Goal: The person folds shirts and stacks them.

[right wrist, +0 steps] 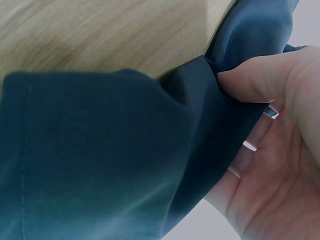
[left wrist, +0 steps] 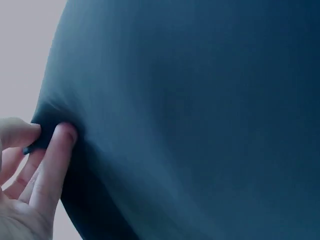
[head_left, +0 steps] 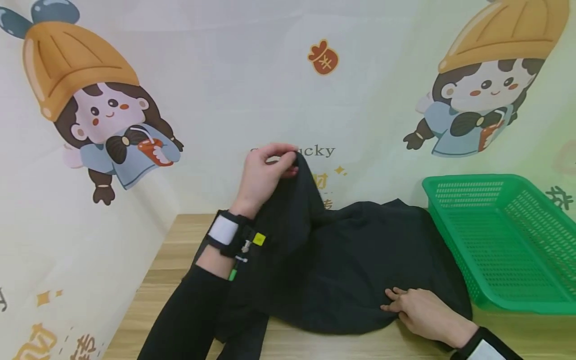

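Observation:
A black cloth garment [head_left: 369, 250] lies spread over the wooden table, its exact kind unclear; it looks dark blue in the wrist views. My left hand [head_left: 267, 175] holds one edge up in a raised peak, pinched between thumb and fingers. In the left wrist view, the lifted fabric [left wrist: 200, 100] fills most of the picture beside the fingertips. Low on the right, my right hand [head_left: 425, 312] is at the garment's near edge. The right wrist view shows its thumb pressing a fold, fingers behind the cloth, and a stitched hem [right wrist: 22, 150] on the left.
A green plastic basket [head_left: 483, 300] stands right of the garment, close against its edge. Wooden tabletop [head_left: 153, 295] shows at the left and front. Behind is a pale printed backdrop [head_left: 225, 90] with cartoon figures.

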Demonstrator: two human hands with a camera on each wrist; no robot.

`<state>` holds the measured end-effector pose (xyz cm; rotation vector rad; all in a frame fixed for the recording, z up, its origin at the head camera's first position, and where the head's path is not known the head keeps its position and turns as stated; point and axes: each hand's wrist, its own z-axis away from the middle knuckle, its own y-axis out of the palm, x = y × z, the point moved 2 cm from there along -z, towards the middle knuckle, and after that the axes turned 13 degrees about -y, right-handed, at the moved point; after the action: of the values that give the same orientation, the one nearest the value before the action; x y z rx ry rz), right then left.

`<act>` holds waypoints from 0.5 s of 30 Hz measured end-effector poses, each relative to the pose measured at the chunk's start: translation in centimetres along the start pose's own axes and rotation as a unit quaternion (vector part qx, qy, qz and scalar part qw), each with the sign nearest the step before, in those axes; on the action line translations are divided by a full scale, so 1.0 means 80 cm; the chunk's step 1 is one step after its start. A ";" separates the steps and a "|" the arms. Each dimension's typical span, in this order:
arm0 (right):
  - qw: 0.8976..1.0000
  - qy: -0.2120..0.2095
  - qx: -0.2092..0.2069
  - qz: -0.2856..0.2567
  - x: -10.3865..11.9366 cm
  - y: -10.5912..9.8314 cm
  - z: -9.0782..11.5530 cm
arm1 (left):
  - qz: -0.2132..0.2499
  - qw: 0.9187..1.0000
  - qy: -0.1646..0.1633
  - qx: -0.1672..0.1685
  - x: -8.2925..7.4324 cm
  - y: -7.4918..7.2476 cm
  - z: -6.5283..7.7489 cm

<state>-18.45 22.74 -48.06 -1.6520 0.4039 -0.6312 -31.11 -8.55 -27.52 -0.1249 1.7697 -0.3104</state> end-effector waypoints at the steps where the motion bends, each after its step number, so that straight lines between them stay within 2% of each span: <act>1: 1.000 0.001 -0.001 -0.002 -0.001 0.001 0.000 | -0.025 1.000 -0.004 0.006 0.010 0.013 -0.007; 3: 1.000 0.003 -0.002 -0.004 -0.001 0.001 0.000 | -0.121 0.992 -0.007 0.026 0.042 0.038 -0.013; 5: 1.000 0.006 -0.004 -0.002 -0.002 0.002 0.000 | -0.226 0.973 -0.005 0.049 0.081 0.054 -0.009; 7: 1.000 0.007 -0.003 0.002 0.000 0.003 0.000 | -0.306 0.950 -0.006 0.068 0.119 0.058 0.005; 9: 1.000 0.005 0.000 0.006 0.001 0.003 0.000 | -0.342 0.936 -0.022 0.084 0.151 0.051 0.025; 11: 1.000 0.006 0.002 0.008 0.003 0.003 0.001 | -0.354 0.930 -0.040 0.093 0.171 0.038 0.047; 15: 0.999 0.023 0.023 -0.023 0.004 0.002 0.006 | -0.370 0.921 -0.062 0.104 0.188 0.005 0.094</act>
<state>-17.90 22.89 -48.23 -1.6090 0.3832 -0.7099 -27.12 -13.03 -43.21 -0.6538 1.4913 -1.0090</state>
